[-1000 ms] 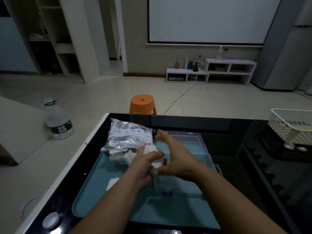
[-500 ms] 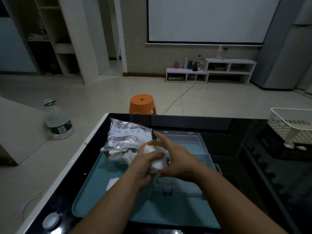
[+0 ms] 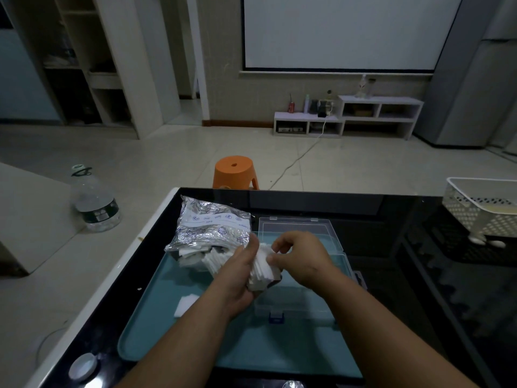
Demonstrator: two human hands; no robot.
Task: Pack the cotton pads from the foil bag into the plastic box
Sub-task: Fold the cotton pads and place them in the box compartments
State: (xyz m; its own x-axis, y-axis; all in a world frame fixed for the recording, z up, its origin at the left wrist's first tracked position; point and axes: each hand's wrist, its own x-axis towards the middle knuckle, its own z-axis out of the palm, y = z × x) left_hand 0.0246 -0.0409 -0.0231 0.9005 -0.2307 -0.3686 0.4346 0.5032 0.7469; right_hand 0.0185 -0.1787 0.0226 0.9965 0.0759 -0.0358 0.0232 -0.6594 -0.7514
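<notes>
Hands have closed together on a white stack of cotton pads point(image 3: 261, 271): left hand point(image 3: 237, 271) grips, right hand point(image 3: 300, 254) now squares them above the clear plastic box point(image 3: 296, 306).

Left hand point(image 3: 237, 271) cupped, fingers curled, palm facing right. Right hand point(image 3: 300, 257) alongside, fingertips point(image 3: 275, 249) pinched. Both forearms extended forward.
</notes>
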